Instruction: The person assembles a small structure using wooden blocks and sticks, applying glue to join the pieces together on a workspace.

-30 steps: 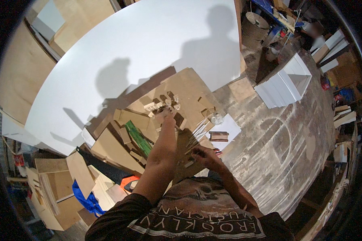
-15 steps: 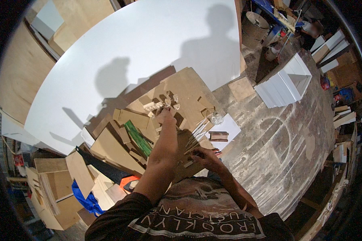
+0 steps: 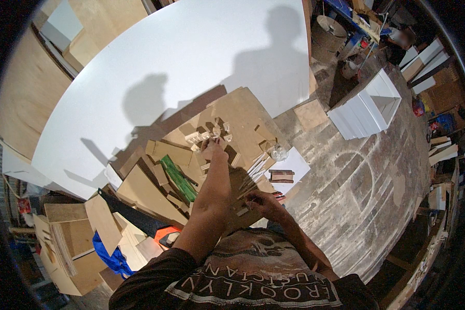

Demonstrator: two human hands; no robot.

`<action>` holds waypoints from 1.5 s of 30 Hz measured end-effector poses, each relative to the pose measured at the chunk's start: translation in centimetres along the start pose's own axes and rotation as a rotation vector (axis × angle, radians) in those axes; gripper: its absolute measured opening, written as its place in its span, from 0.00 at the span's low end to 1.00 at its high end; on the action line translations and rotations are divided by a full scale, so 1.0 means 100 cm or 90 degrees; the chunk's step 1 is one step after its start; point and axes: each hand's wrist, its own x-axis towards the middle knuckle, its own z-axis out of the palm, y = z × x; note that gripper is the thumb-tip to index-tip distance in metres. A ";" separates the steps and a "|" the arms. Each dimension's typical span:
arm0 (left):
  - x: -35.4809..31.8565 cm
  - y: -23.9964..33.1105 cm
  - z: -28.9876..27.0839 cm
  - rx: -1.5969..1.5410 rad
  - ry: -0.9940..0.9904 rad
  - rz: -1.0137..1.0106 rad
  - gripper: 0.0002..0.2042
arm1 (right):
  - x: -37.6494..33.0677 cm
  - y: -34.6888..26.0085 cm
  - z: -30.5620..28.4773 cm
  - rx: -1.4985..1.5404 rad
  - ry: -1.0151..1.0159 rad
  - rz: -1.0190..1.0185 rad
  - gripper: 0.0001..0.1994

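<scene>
Against the earlier pictures little has shifted; the left hand (image 3: 212,150) stays stretched out toward twelve o'clock over the heap of offcuts, reaching a touch further into the cluster of small pale wood blocks (image 3: 207,133) that lie on the large plywood sheet (image 3: 243,111), while the right hand (image 3: 260,202) remains low and close to the body at about five o'clock from the left one; the view itself has hardly moved. The left hand is seen from the back, fingers bent down among the blocks and touching them; whether it has closed on one I cannot tell, since the fingertips are hidden by the hand itself. The right hand is curled loosely, thumb and fingers drawn together around a small thin wood piece (image 3: 241,211), which rests on the brown board just before the chest. A fan of thin wood strips (image 3: 257,168) lies between the two hands; a green-painted board (image 3: 176,178) sits at nine o'clock of the left forearm, near it; a white panel (image 3: 181,57) spreads across the far side at twelve o'clock, with two shadows on it; a white slatted box (image 3: 369,106) stands well apart at two o'clock on the floor.
</scene>
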 end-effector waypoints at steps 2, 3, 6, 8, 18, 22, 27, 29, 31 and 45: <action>0.013 0.007 -0.005 0.060 -0.037 -0.009 0.12 | 0.002 -0.007 0.001 -0.031 -0.003 -0.047 0.15; 0.019 0.010 -0.008 0.079 -0.050 -0.009 0.13 | 0.004 -0.003 0.004 -0.031 -0.008 -0.051 0.15; 0.000 -0.003 -0.003 0.189 -0.018 0.074 0.12 | 0.004 0.017 0.001 -0.020 0.004 -0.038 0.15; -0.014 -0.004 0.004 0.261 0.003 0.131 0.11 | 0.004 0.017 -0.001 -0.069 -0.012 0.012 0.16; -0.022 0.005 0.010 0.306 0.049 0.133 0.11 | 0.004 0.013 0.004 -0.054 -0.007 0.007 0.15; -0.045 0.003 0.015 0.339 0.037 0.124 0.14 | 0.001 0.019 0.001 -0.043 -0.005 0.008 0.15; -0.028 -0.002 0.011 0.248 0.037 0.087 0.15 | 0.002 0.013 0.003 -0.013 -0.011 0.018 0.15; 0.004 -0.012 0.008 0.185 0.049 0.109 0.15 | 0.003 0.011 0.005 -0.029 -0.019 0.007 0.15; 0.036 -0.014 -0.004 0.040 -0.014 0.041 0.14 | 0.002 0.008 0.005 -0.015 -0.023 0.016 0.15; -0.071 0.013 0.026 0.156 0.085 -0.068 0.11 | 0.000 0.010 0.004 -0.058 -0.038 -0.029 0.15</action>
